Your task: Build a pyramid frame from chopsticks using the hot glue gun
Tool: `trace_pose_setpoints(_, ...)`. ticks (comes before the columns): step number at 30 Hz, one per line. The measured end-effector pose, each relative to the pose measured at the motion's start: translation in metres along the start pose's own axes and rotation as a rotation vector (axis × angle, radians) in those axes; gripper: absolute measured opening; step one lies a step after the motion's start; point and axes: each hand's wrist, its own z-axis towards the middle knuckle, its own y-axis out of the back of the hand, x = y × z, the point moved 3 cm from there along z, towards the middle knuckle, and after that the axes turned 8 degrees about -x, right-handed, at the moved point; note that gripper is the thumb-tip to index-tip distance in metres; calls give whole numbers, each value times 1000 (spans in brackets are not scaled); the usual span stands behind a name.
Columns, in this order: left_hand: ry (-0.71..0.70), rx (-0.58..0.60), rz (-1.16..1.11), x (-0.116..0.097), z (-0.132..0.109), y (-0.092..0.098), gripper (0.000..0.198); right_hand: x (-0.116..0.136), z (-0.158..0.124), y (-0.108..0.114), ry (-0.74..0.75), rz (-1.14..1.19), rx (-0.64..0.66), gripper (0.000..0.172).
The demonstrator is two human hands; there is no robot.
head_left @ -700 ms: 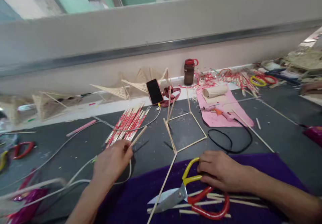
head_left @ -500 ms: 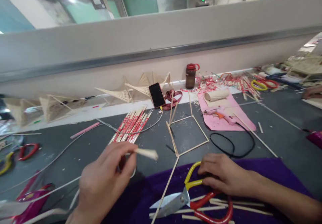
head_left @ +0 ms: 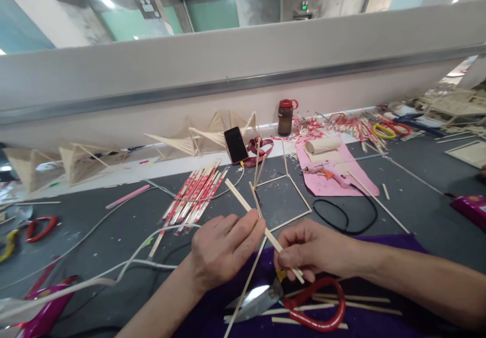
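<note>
A pair of pale wooden chopsticks (head_left: 237, 195) slants across the middle of the head view, held in both hands. My left hand (head_left: 227, 247) is closed around their middle. Lower down, my right hand (head_left: 309, 249) pinches them near the other end. Beneath my hands lie scissors (head_left: 261, 300) with one red and one yellow handle; my right hand hides most of the yellow one. Just beyond my hands stands a frame of thin glued-looking sticks (head_left: 291, 220), a square base with several uprights. Loose sticks (head_left: 357, 302) lie on the purple cloth (head_left: 395, 244) near me.
Wrapped chopsticks (head_left: 197, 191) lie left of the frame. A pink glue gun (head_left: 330, 172) rests on a pink sheet (head_left: 359, 181), its black cord looping nearby. A phone (head_left: 236, 145) and a bottle (head_left: 285, 119) stand at the back. White cables (head_left: 129, 262) cross the left side.
My left hand has moved right, bringing the chopsticks to the middle. My right hand has left the scissors' yellow handle and now grips the chopsticks' lower end.
</note>
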Motion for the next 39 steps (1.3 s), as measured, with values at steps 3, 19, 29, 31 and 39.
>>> trace_pose_setpoints(3, 415, -157, -26, 14, -4, 5, 28, 2, 8, 7, 75, -81, -57, 28)
trace_pose_setpoints(19, 1621, -90, -1115, 47, -11, -39, 30, 27, 43, 21, 388, -525, -152, 31)
trace_pose_setpoints(29, 1593, -108, -1162, 62, 7, -57, 34, 40, 60, 28, 399, -463, -288, 30)
trace_pose_setpoints(31, 1576, -28, -1184, 59, 5, -61, 33, 42, 59, 30, 444, -560, -307, 31)
trace_pose_setpoints(39, 1763, -168, -1238, 70, -10, -67, 29, 54, 40, 42, 935, -870, -334, 37)
